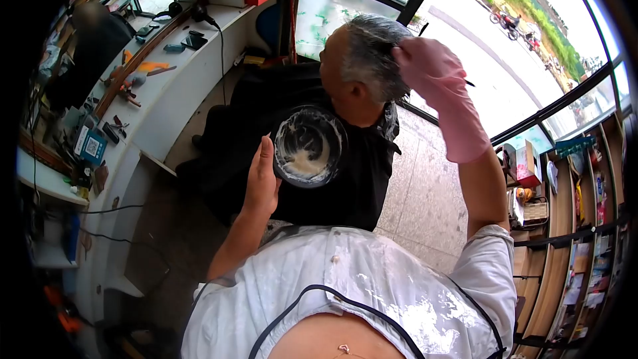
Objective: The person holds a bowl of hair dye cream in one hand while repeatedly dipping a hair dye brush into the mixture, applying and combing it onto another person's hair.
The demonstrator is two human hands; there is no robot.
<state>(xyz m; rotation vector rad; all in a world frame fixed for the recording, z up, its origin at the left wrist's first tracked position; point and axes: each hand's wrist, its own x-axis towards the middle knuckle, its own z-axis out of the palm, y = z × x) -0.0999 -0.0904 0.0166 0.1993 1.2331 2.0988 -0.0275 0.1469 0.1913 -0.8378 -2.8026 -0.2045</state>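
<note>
My left hand (264, 176) grips the left rim of a dark mixing bowl (279, 153), thumb up along its side. Pale cream (307, 163) lies in the bottom and is smeared up the walls. My right hand (432, 70), in a pink glove, is closed at the back of a seated person's grey, wet-looking hair (372, 46). Thin dark ends of a slim tool (470, 83) stick out by the glove; its working end is hidden. A black cape (246, 119) covers the seated person, and the bowl is held over it.
On the left, a white counter (159, 70) under a mirror carries a hair dryer (203, 14), phones, tools and a QR-code card (90, 145). Shelves (561, 239) with boxes stand at right. Glass panes (478, 46) face the street. Cords (119, 238) hang at lower left.
</note>
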